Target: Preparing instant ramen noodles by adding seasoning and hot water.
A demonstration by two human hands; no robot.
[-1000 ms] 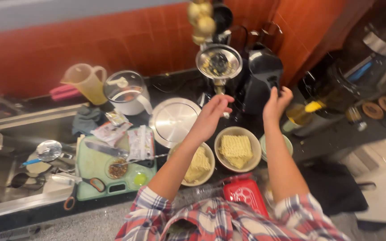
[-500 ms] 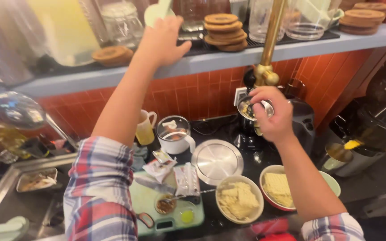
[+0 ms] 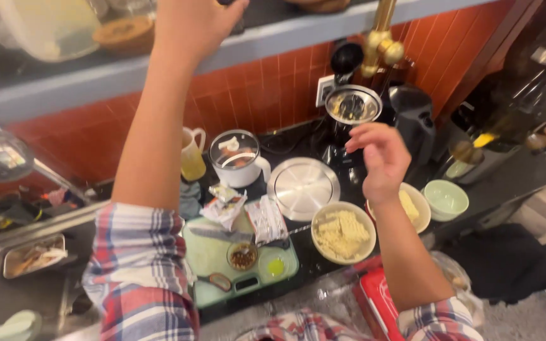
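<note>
— Dark counter [image 3: 323, 297] under me, red tiles behind it. What sits nearest you?

— Closest to my body is a red packet [image 3: 374, 303] at the counter's front edge, and a green cutting board [image 3: 213, 256] with a knife [image 3: 219, 235], a little dish of dark bits [image 3: 242, 256] and torn sachets [image 3: 265, 219] lying across its top edge. I judge they lie there because they have been opened and emptied.

— And your hands?

— My right hand [image 3: 380, 158] hangs above the counter, fingers loosely curled and apart, holding nothing. It is just over a bowl of dry noodles [image 3: 417, 205], partly hidden by my wrist, with a second noodle bowl [image 3: 342, 232] beside it and an empty pale green bowl [image 3: 445, 199] further right. My left hand [image 3: 194, 22] is up at the grey shelf [image 3: 273, 41]; its fingers run out of the top of the view, so I cannot tell whether it has hold of anything.

— What lies beyond the bowls?

— A round steel lid [image 3: 303, 187] flat on the counter, a white pot with a glass lid [image 3: 238, 158], a yellow jug [image 3: 191, 155]. Behind those, a steel pot [image 3: 352, 104] stands under a brass tap [image 3: 380, 41], with a black kettle [image 3: 412, 120] just beside it.

— Any room to move?

— Little. The bowls sit nearly touching, the board's near edge is close to the counter's front edge, and the sink [image 3: 20, 278] takes the left. The freest space is the air above the steel lid.
</note>
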